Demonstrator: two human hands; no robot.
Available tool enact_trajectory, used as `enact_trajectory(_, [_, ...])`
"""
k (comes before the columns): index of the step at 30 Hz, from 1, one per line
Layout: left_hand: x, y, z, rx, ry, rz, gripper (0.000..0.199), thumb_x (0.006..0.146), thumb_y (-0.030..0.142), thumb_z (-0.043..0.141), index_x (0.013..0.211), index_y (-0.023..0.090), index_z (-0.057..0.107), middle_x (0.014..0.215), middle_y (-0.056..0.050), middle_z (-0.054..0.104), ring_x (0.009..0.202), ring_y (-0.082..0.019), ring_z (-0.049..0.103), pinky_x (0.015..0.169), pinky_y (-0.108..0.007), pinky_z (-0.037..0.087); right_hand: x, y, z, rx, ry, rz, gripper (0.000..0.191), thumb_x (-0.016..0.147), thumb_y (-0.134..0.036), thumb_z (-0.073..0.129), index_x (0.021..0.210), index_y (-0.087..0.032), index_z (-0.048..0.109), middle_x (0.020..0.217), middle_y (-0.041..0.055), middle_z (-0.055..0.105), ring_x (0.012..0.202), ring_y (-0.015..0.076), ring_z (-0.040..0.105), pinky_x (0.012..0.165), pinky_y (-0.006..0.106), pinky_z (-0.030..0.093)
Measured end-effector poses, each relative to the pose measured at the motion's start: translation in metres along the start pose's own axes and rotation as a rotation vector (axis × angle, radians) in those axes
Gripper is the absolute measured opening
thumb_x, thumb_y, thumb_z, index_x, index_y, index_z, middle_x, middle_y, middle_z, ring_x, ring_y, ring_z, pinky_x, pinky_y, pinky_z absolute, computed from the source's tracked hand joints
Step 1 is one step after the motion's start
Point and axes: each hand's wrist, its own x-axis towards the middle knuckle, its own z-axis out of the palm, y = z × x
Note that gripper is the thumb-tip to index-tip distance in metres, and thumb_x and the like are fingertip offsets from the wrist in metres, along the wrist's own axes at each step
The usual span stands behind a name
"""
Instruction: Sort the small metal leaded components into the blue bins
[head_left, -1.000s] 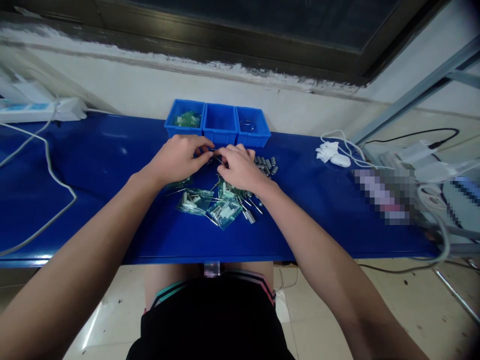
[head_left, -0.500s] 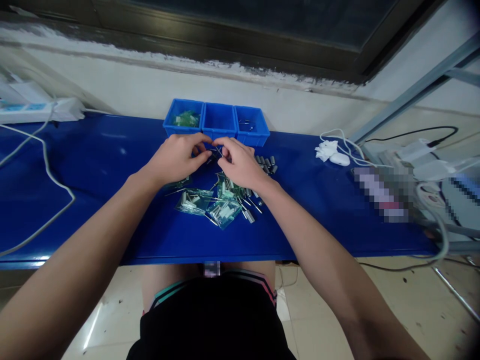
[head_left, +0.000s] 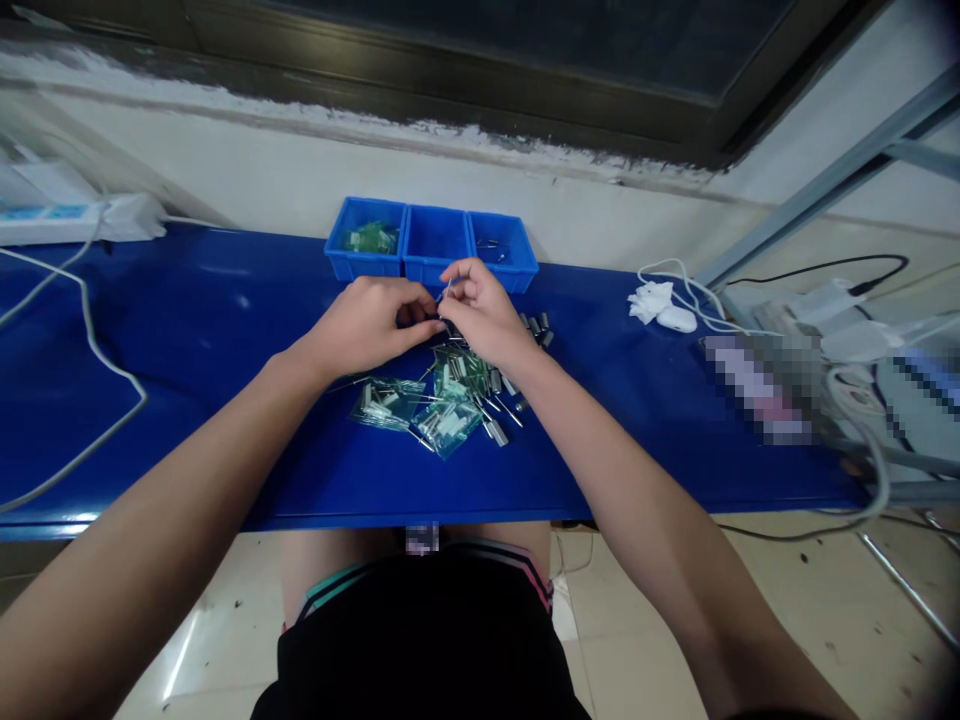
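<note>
Holding a thin, shiny rod-like piece (head_left: pixel 448 288) pinched in the right hand (head_left: pixel 487 315), just in front of the blue bins (head_left: pixel 426 268); cannot tell of any hold in the loosely curled left hand (head_left: pixel 364 322) close beside it. Beyond, see a greenish heap (head_left: pixel 373 238) in the left bin (head_left: pixel 363 266), a few thin pieces (head_left: pixel 493 243) in the right bin (head_left: pixel 519 279).

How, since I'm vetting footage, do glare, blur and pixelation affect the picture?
Head view: glare whitens the table along its left front edge and streaks the floor; head view: the power strip looks smeared; head view: an item at right is pixelated; head view: the thin piece at the right hand is too soft to identify.
</note>
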Motion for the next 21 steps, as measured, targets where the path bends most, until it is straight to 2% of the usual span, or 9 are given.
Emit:
enact_trajectory(5, [0.001, 0.003, 0.003, 0.013, 0.042, 0.035, 0.033, 0.096, 0.040, 0.055, 0.098, 0.018, 0.079, 0.087, -0.007, 0.079, 0.078, -0.022, 0.072, 0.074, -0.035, 0.050, 0.000, -0.002, 0.003, 0.023, 0.020, -0.025, 0.028, 0.086, -0.014, 0.056, 0.111, -0.026, 0.049, 0.087, -0.0009, 0.059, 0.082, 0.0174, 0.062, 0.082, 0.034, 0.050])
enact_trajectory(8, [0.000, 0.002, 0.004, 0.020, 0.079, -0.009, 0.032, 0.096, 0.039, 0.055, 0.096, 0.018, 0.079, 0.087, -0.006, 0.079, 0.078, -0.022, 0.072, 0.075, -0.034, 0.050, -0.001, -0.005, 0.000, 0.010, 0.044, -0.051, 0.029, 0.089, -0.015, 0.059, 0.115, -0.026, 0.053, 0.090, -0.0003, 0.063, 0.087, 0.0179, 0.065, 0.085, 0.034, 0.052])
enact_trajectory(11, [0.000, 0.001, 0.003, 0.022, 0.119, -0.062, 0.033, 0.098, 0.040, 0.055, 0.097, 0.018, 0.079, 0.088, -0.006, 0.080, 0.079, -0.022, 0.072, 0.076, -0.035, 0.052, -0.002, -0.009, -0.003, -0.005, 0.048, -0.074, 0.022, 0.097, -0.023, 0.060, 0.119, -0.026, 0.060, 0.097, 0.0022, 0.070, 0.094, 0.0187, 0.068, 0.087, 0.035, 0.054])
enact_trajectory(16, [0.000, 0.002, 0.000, 0.021, 0.151, -0.074, 0.033, 0.100, 0.039, 0.054, 0.099, 0.018, 0.079, 0.089, -0.007, 0.079, 0.078, -0.021, 0.070, 0.077, -0.035, 0.052, -0.001, -0.009, -0.006, 0.042, 0.081, -0.127, 0.013, 0.101, -0.023, 0.058, 0.110, -0.022, 0.068, 0.109, 0.0059, 0.075, 0.106, 0.0184, 0.071, 0.096, 0.036, 0.055])
enact_trajectory(21, [0.000, 0.004, -0.001, 0.024, 0.196, -0.105, 0.032, 0.102, 0.038, 0.052, 0.099, 0.018, 0.077, 0.084, -0.005, 0.078, 0.073, -0.019, 0.066, 0.076, -0.034, 0.051, 0.003, -0.003, -0.012, 0.021, 0.130, -0.164, 0.014, 0.101, -0.033, 0.065, 0.103, -0.023, 0.074, 0.103, 0.0050, 0.076, 0.101, 0.0191, 0.072, 0.090, 0.037, 0.056])
